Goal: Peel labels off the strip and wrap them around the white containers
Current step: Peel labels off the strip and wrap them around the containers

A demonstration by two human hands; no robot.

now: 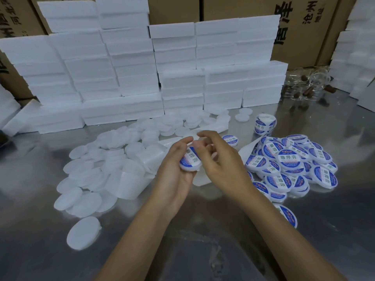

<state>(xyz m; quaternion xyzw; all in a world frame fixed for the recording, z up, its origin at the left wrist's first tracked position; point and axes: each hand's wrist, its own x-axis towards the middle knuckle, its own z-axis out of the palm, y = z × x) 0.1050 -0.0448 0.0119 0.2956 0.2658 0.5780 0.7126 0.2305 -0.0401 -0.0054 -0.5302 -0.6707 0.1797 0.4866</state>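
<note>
My left hand (174, 165) grips a round white container (189, 162) with a blue and white label on its face, above the middle of the metal table (182, 240). My right hand (219, 159) lies over its right side, thumb on the label's upper edge, fingers curled. White backing strip (142, 175) trails left and beneath my hands. Several unlabelled white containers (89, 175) lie on the left. A pile of labelled containers (288, 165) lies on the right. A roll of labels (263, 123) stands behind that pile.
White foam boxes (142, 67) are stacked in a wall along the back, with brown cartons (304, 27) behind. Clear glass pieces with brown stoppers (306, 86) lie at the back right. More white boxes (355, 57) stand at the far right edge.
</note>
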